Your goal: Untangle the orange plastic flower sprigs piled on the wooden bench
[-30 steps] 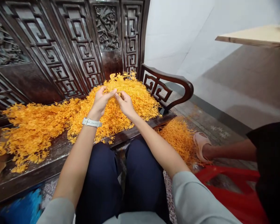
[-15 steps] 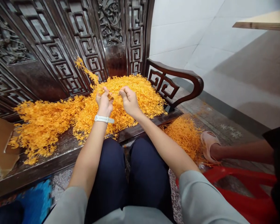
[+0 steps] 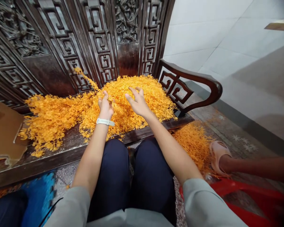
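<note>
Hands: two, both yours and both bare, out over the bench seat, near each other but not touching.
Left: your left hand (image 3: 105, 106) shows you its back. Its fingers are curled in on the orange sprigs at the near top of the big heap. You cannot tell whether they truly pinch a sprig.
Right: your right hand (image 3: 138, 102) is palm down on top of the same heap, fingers spread and stretched out, holding nothing.
Heaps: three. The big heap (image 3: 151, 94) fills the right end of the seat, up against the armrest. The flatter heap (image 3: 49, 119) lies to its left and runs into it. The floor heap (image 3: 194, 145) lies below the seat edge, beyond your right knee.
Long sprig: one (image 3: 84, 75), sticking up against the carved back, up and left of your left hand.
Watch: one white watch band (image 3: 105, 121), on your left wrist.
Bench: one dark carved bench (image 3: 61, 151), with one curved armrest (image 3: 191, 80) in view.
Cardboard: one piece (image 3: 4, 132), at the left end of the seat.
Other person: one foot in one pink slipper (image 3: 216, 153), at the right edge of the floor heap.
Floor: one blue mat (image 3: 35, 195), by your left knee.
</note>
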The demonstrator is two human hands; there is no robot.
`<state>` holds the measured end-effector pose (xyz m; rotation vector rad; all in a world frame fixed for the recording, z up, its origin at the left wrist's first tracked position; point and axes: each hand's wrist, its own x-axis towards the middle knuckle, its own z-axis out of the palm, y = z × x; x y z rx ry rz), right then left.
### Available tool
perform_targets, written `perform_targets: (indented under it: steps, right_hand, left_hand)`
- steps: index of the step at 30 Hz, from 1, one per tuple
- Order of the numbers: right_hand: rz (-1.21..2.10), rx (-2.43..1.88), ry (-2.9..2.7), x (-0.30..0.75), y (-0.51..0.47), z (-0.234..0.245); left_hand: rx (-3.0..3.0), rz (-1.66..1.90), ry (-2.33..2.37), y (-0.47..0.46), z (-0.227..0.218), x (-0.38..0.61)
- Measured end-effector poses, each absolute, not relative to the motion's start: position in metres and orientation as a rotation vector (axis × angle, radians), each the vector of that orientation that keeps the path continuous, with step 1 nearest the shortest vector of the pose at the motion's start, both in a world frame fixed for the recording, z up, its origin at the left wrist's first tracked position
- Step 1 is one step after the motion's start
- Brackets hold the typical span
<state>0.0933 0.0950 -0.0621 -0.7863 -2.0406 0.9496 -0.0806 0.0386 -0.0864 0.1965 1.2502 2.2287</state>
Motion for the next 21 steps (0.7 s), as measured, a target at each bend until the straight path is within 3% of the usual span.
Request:
perform_targets:
  steps: [8, 16, 21]
  right_hand:
    - [0.867, -0.515, -2.257, 0.08, 0.073, -0.059]
    - [0.116, -0.289, -2.561, 0.07, 0.056, -0.044]
    - [-0.059, -0.449, -2.473, 0.074, 0.049, -0.034]
  left_hand:
    - [0.256, 2.312, 1.138, 0.034, -0.064, -0.042]
    - [0.453, 2.256, 1.144, 0.038, -0.063, -0.048]
    - [0.487, 2.471, 1.399, 0.042, -0.048, -0.065]
